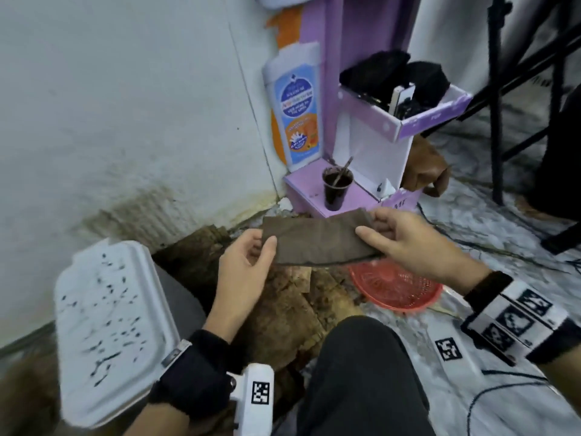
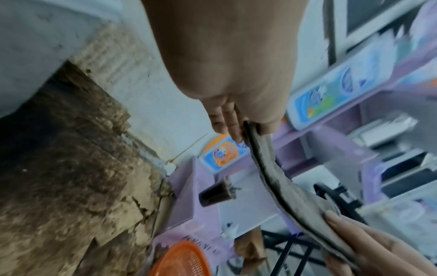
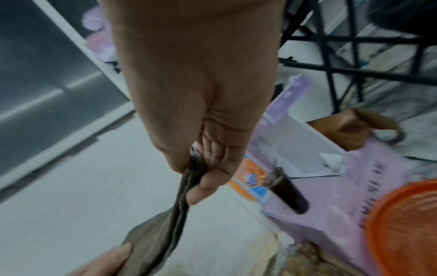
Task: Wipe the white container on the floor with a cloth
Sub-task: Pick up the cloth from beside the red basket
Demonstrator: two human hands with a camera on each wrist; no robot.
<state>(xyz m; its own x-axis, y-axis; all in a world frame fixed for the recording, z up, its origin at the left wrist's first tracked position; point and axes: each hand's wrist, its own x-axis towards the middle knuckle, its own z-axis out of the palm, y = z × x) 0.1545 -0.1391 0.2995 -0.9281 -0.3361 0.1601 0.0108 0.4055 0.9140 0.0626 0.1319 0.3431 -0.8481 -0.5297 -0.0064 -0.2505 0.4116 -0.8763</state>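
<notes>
A brown folded cloth (image 1: 317, 240) is stretched flat between both hands above the floor. My left hand (image 1: 251, 256) pinches its left end between thumb and fingers; the same pinch on the cloth (image 2: 262, 168) shows in the left wrist view. My right hand (image 1: 399, 237) pinches its right end, and the cloth (image 3: 179, 211) hangs from that grip in the right wrist view. The white foam container (image 1: 110, 328), closed and speckled with dark spots, lies at the lower left by the wall, apart from both hands.
A red mesh basket (image 1: 396, 287) lies under the right hand. A purple cardboard stand (image 1: 371, 143) holds a dark cup with a stick (image 1: 336, 187). Stained cardboard (image 1: 283, 309) covers the floor. A black tripod (image 1: 503, 89) stands at right. My knee (image 1: 361, 372) is in front.
</notes>
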